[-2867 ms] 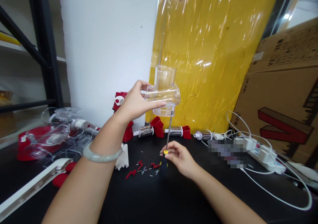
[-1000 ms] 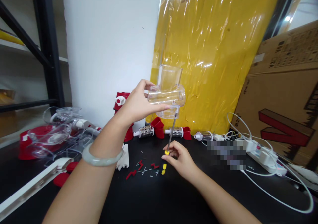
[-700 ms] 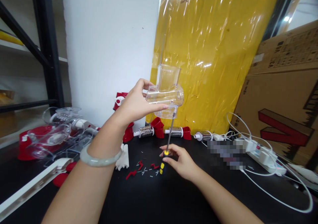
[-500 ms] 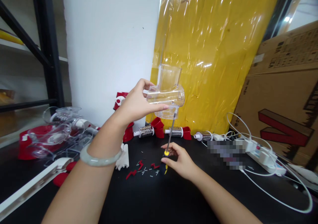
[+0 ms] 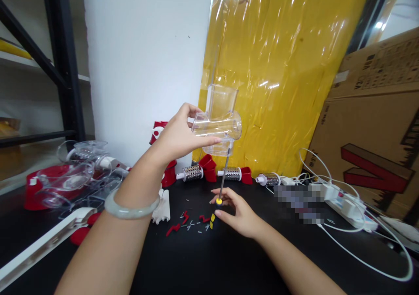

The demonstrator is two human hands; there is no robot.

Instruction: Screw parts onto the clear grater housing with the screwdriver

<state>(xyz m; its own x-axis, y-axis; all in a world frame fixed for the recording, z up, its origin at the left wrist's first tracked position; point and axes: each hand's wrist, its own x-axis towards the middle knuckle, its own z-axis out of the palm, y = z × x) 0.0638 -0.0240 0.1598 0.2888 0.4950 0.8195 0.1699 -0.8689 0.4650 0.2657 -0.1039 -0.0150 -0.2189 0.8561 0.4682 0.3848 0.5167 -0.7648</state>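
My left hand (image 5: 183, 133) grips a clear plastic grater housing (image 5: 218, 122) from its left side, thumb stretched along the lower part. The housing is held up above the black table, its square chute pointing upward. My right hand (image 5: 238, 214) has thumb and fingers around the yellow-and-black handle of a screwdriver (image 5: 224, 175). The shaft runs upward, and its tip meets the lower right underside of the housing. Whether a screw sits at the tip is too small to tell. Below lie small red plastic pieces (image 5: 173, 229) and several loose screws (image 5: 190, 226).
Metal grater drums (image 5: 192, 173) and red parts line the back of the table. Clear plastic parts (image 5: 78, 173) and a red base pile up at left, near a long white piece (image 5: 49, 242). A power strip (image 5: 355, 212) with white cables and a cardboard box (image 5: 366, 125) stand right.
The housing has shifted very slightly left. The screwdriver handle has turned in my right hand, showing different yellow stripes, and my right fingers have moved a little around it.
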